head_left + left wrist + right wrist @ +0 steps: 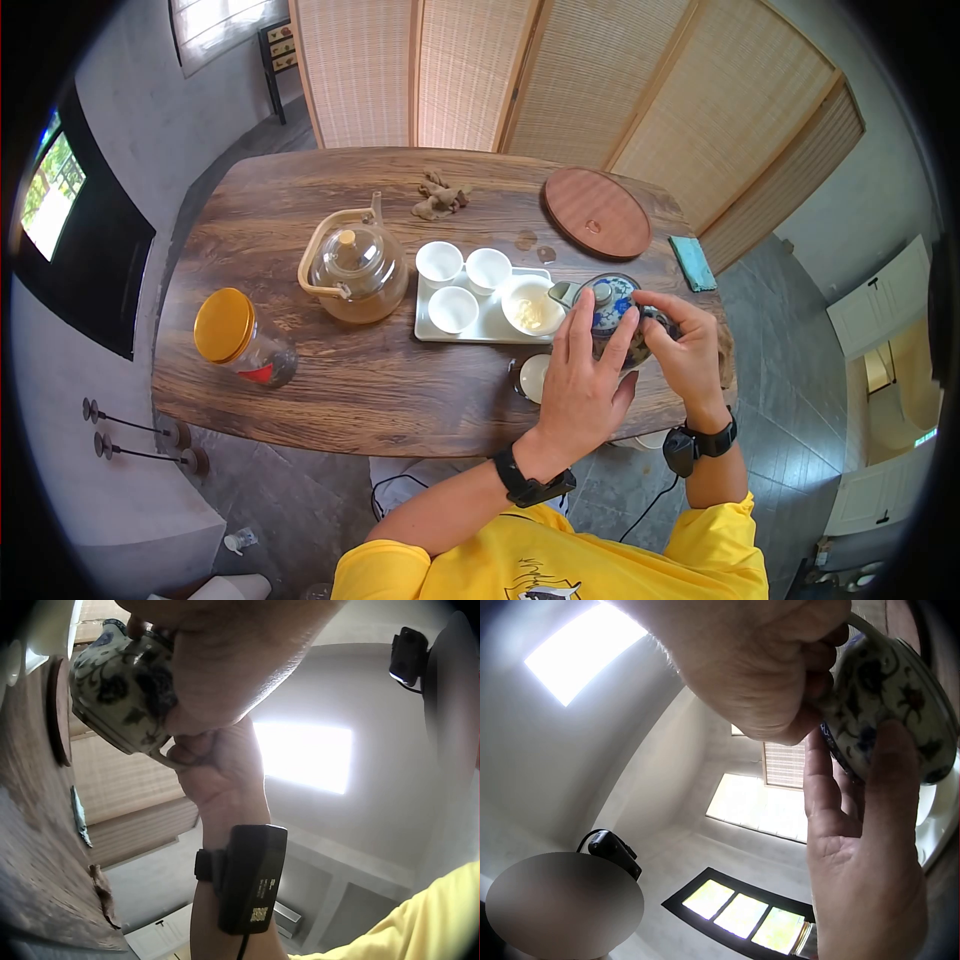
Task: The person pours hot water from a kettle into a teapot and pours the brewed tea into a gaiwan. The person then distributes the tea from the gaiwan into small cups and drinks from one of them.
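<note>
A blue-and-white porcelain teapot (612,312) is tilted over the right part of the table, its spout at the rim of a white bowl (510,322) holding pale yellowish bits. My right hand (690,350) grips the teapot's handle, fingers curled round it. With fingers along the lid and thumb against the painted body, my left hand (585,375) holds the teapot from the other side, as the right wrist view shows. The bowl stands on a white tray (475,337) beside three white cups (453,310). Below the left hand's wrist side sits a dark-sided cup (533,378), partly hidden.
Left of the tray stands a glass kettle (360,275) with a looped handle, then a yellow-lidded jar (225,325). Ginger root (440,198) lies behind. A round brown wooden tray (600,205) and a folded teal cloth (692,263) lie at the back right.
</note>
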A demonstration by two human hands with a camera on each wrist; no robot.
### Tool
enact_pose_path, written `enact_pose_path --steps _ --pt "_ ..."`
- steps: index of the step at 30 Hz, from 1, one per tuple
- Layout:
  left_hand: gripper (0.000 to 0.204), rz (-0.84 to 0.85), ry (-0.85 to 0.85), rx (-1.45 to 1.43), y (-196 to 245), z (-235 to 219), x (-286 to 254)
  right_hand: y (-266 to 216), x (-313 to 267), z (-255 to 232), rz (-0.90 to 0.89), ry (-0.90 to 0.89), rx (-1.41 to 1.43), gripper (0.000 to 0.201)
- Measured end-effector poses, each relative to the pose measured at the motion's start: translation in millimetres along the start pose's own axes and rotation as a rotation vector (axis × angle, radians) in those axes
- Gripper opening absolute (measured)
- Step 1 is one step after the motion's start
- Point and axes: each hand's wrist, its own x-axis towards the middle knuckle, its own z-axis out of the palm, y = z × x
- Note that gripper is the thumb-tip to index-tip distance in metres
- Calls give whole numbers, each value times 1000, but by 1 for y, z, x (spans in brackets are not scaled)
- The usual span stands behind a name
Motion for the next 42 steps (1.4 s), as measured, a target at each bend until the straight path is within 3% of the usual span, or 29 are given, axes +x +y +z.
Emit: enact_pose_path --steps 42 --pt "88 14 31 -30 5 -4 2 -24 5 -6 -36 -13 -168 30"
